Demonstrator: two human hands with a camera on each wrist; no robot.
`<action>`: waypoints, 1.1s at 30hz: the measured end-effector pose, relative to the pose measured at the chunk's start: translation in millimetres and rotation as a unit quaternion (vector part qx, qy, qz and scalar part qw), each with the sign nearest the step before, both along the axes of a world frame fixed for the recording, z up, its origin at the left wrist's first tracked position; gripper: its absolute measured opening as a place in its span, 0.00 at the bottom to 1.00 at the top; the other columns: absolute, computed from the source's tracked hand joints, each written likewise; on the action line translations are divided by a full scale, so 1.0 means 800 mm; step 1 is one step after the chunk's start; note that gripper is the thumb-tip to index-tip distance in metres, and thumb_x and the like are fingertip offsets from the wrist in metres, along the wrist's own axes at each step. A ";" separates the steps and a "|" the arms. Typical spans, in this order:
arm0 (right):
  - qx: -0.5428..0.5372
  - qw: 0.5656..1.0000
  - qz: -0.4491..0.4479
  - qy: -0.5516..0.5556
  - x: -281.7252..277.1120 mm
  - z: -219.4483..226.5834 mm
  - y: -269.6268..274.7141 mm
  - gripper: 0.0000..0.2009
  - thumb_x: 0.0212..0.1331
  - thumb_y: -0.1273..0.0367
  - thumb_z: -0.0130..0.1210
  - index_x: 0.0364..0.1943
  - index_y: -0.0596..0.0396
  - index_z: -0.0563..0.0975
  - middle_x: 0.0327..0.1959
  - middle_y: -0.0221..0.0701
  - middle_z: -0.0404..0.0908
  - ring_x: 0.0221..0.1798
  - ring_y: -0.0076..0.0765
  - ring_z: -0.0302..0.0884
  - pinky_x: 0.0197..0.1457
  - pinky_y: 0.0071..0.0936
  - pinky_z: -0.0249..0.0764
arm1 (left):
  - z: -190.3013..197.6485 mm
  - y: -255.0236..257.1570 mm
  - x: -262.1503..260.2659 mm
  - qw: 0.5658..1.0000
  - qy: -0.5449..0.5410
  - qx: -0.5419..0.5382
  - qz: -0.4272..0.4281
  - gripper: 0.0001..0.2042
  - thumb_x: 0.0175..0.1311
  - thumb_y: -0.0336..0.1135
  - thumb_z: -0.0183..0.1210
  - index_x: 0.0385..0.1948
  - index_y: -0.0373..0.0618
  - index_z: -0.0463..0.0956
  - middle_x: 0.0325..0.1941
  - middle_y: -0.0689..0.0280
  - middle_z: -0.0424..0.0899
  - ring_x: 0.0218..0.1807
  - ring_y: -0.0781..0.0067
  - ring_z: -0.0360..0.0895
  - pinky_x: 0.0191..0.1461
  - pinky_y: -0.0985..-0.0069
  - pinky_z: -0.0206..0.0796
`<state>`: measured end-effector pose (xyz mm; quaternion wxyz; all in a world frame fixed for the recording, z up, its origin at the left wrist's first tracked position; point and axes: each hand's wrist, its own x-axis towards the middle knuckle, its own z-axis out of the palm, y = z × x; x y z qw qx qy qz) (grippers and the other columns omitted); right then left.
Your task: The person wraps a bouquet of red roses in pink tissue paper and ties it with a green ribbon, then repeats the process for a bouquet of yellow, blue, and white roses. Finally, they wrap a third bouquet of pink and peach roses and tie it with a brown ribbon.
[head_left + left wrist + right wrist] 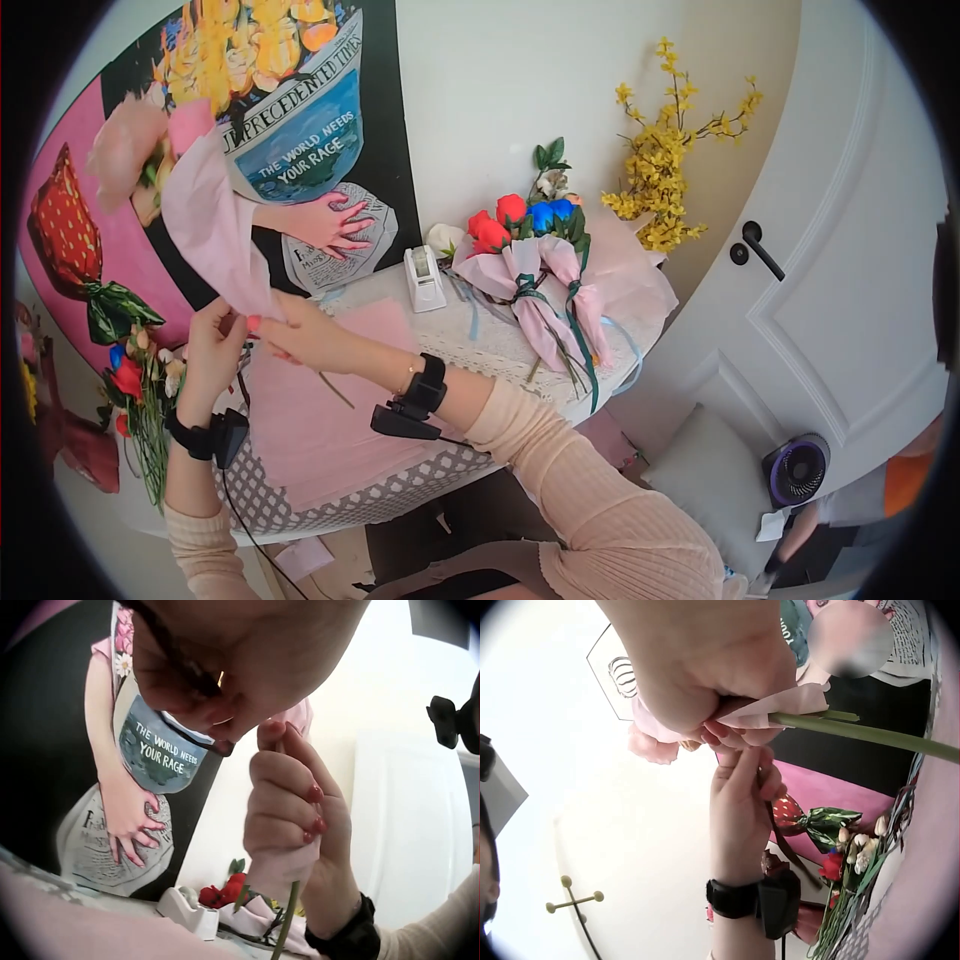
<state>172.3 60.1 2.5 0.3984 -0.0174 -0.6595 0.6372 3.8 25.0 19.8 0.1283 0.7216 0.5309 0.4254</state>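
Observation:
Pink paper [212, 205] wraps a bouquet with a large pale pink flower [128, 150], held up at the left in the head view. My right hand [318, 338] grips its narrow lower end, fingers curled round the paper; a green stem [870, 735] sticks out below. Close against it, my left hand [212, 352] pinches a dark ribbon [781, 834], whose end hangs down in the right wrist view. In the left wrist view the left hand [247, 664] is large at the top, above the curled right hand [283, 806].
Pink paper sheets [330, 400] lie on the table, beside a white tape dispenser [425, 280]. Two wrapped bouquets [540, 300] lie to the right, near yellow flowers [655, 180]. Loose flowers [145, 400] are at the left edge. A painting [400, 150] stands behind.

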 end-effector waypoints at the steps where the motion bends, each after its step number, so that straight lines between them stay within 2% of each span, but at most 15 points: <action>1: 0.002 1.000 -0.002 0.000 0.002 0.001 0.001 0.12 0.62 0.64 0.43 0.47 0.52 0.65 0.15 0.23 0.64 0.14 0.14 0.55 0.14 0.15 0.54 | -0.007 0.006 0.007 0.997 -0.067 0.019 -0.039 0.04 0.59 0.25 0.49 0.30 0.37 0.73 0.22 0.74 0.74 0.23 0.92 0.66 0.22 0.90 0.51; 3: -0.036 0.998 0.027 -0.033 0.004 0.002 0.001 0.12 0.62 0.64 0.44 0.46 0.52 0.66 0.17 0.24 0.67 0.13 0.14 0.56 0.14 0.14 0.53 | -0.005 0.003 0.017 0.987 -0.135 0.039 -0.073 0.04 0.59 0.25 0.49 0.31 0.37 0.73 0.23 0.73 0.76 0.24 0.92 0.68 0.21 0.90 0.51; 5: -0.033 0.999 0.018 -0.027 0.005 0.003 0.003 0.12 0.62 0.64 0.44 0.46 0.52 0.67 0.19 0.24 0.68 0.13 0.13 0.56 0.14 0.14 0.53 | 0.011 -0.006 0.024 0.963 -0.227 -0.091 -0.116 0.06 0.60 0.28 0.48 0.32 0.37 0.73 0.24 0.71 0.77 0.24 0.90 0.70 0.21 0.91 0.51; 6: -0.031 0.999 0.006 -0.019 0.006 0.002 0.006 0.12 0.62 0.64 0.44 0.46 0.52 0.67 0.20 0.24 0.69 0.13 0.13 0.57 0.14 0.14 0.53 | 0.007 -0.002 0.020 0.962 -0.232 -0.086 -0.115 0.07 0.62 0.31 0.47 0.34 0.38 0.72 0.23 0.70 0.75 0.20 0.87 0.67 0.22 0.89 0.58; 7: -0.030 0.999 0.013 -0.018 0.005 0.000 0.009 0.12 0.62 0.64 0.44 0.46 0.52 0.67 0.20 0.24 0.69 0.13 0.13 0.57 0.14 0.14 0.53 | 0.004 0.003 0.016 0.963 -0.232 -0.084 -0.108 0.07 0.62 0.31 0.47 0.34 0.38 0.72 0.23 0.70 0.75 0.20 0.87 0.67 0.22 0.89 0.58; 9: 0.000 0.997 -0.071 -0.024 0.000 -0.006 0.015 0.11 0.61 0.64 0.45 0.45 0.52 0.69 0.22 0.23 0.70 0.13 0.12 0.57 0.14 0.13 0.53 | -0.001 0.009 0.004 0.960 -0.256 -0.059 -0.094 0.06 0.62 0.31 0.47 0.32 0.39 0.71 0.19 0.74 0.69 0.19 0.89 0.61 0.21 0.89 0.55; 10: 0.002 0.997 -0.079 -0.016 0.000 -0.009 0.016 0.11 0.61 0.64 0.46 0.45 0.52 0.70 0.22 0.23 0.70 0.13 0.12 0.57 0.14 0.13 0.54 | 0.001 0.007 0.012 0.960 -0.263 -0.055 -0.075 0.07 0.62 0.32 0.48 0.29 0.40 0.72 0.17 0.77 0.65 0.18 0.90 0.56 0.20 0.90 0.48; 13: -0.003 0.997 -0.071 -0.037 0.000 -0.019 0.024 0.10 0.61 0.64 0.46 0.42 0.52 0.72 0.21 0.22 0.71 0.13 0.12 0.58 0.14 0.13 0.54 | 0.004 0.002 0.012 0.957 -0.271 -0.073 -0.075 0.07 0.63 0.32 0.47 0.32 0.40 0.73 0.18 0.77 0.66 0.19 0.91 0.58 0.21 0.89 0.48; 15: 0.007 0.995 -0.079 -0.058 0.001 -0.011 0.019 0.10 0.61 0.64 0.45 0.40 0.52 0.73 0.19 0.21 0.70 0.13 0.12 0.57 0.15 0.12 0.53 | 0.009 -0.006 0.020 0.906 -0.395 -0.094 -0.118 0.09 0.63 0.31 0.47 0.36 0.36 0.73 0.23 0.73 0.70 0.20 0.90 0.58 0.23 0.89 0.49; 16: 0.011 0.995 -0.070 -0.069 0.003 -0.010 0.019 0.10 0.62 0.64 0.45 0.41 0.53 0.73 0.19 0.22 0.70 0.12 0.12 0.56 0.15 0.13 0.53 | 0.004 -0.001 0.010 0.879 -0.421 -0.111 -0.192 0.10 0.63 0.30 0.45 0.38 0.34 0.72 0.24 0.73 0.71 0.20 0.89 0.57 0.24 0.87 0.49; 19: 0.007 0.994 -0.030 -0.102 0.007 -0.005 0.022 0.12 0.62 0.65 0.43 0.45 0.53 0.69 0.18 0.24 0.70 0.12 0.13 0.55 0.15 0.13 0.52 | 0.016 -0.011 0.011 0.834 -0.479 -0.145 -0.233 0.09 0.59 0.29 0.47 0.37 0.35 0.71 0.20 0.73 0.65 0.19 0.86 0.57 0.25 0.84 0.50; 22: 0.001 0.990 -0.016 -0.138 0.004 0.000 0.014 0.16 0.61 0.66 0.42 0.52 0.54 0.63 0.17 0.26 0.70 0.12 0.14 0.54 0.15 0.14 0.51 | 0.013 -0.005 -0.005 0.823 -0.458 -0.166 -0.294 0.07 0.56 0.30 0.49 0.33 0.37 0.71 0.19 0.73 0.64 0.18 0.86 0.55 0.26 0.83 0.49; 26: 0.029 0.989 -0.011 -0.145 0.005 0.003 0.012 0.21 0.60 0.67 0.42 0.57 0.53 0.55 0.16 0.28 0.69 0.12 0.16 0.54 0.15 0.15 0.52 | 0.022 -0.013 -0.011 0.856 -0.412 -0.194 -0.245 0.04 0.56 0.31 0.50 0.28 0.40 0.69 0.17 0.74 0.62 0.17 0.86 0.53 0.25 0.83 0.48; 29: 0.010 0.989 0.032 -0.147 0.010 0.009 0.008 0.22 0.59 0.68 0.42 0.58 0.53 0.55 0.15 0.28 0.69 0.12 0.16 0.55 0.15 0.15 0.52 | 0.029 -0.021 -0.005 0.863 -0.406 -0.210 -0.214 0.04 0.56 0.31 0.49 0.28 0.41 0.69 0.17 0.76 0.62 0.16 0.86 0.52 0.25 0.83 0.47; 33: 0.002 0.990 0.038 -0.138 0.010 0.012 -0.001 0.22 0.59 0.69 0.42 0.58 0.52 0.54 0.15 0.28 0.69 0.11 0.16 0.56 0.15 0.15 0.52 | 0.017 -0.018 -0.015 0.852 -0.407 -0.207 -0.254 0.09 0.59 0.38 0.52 0.31 0.42 0.70 0.20 0.76 0.65 0.18 0.86 0.54 0.26 0.84 0.48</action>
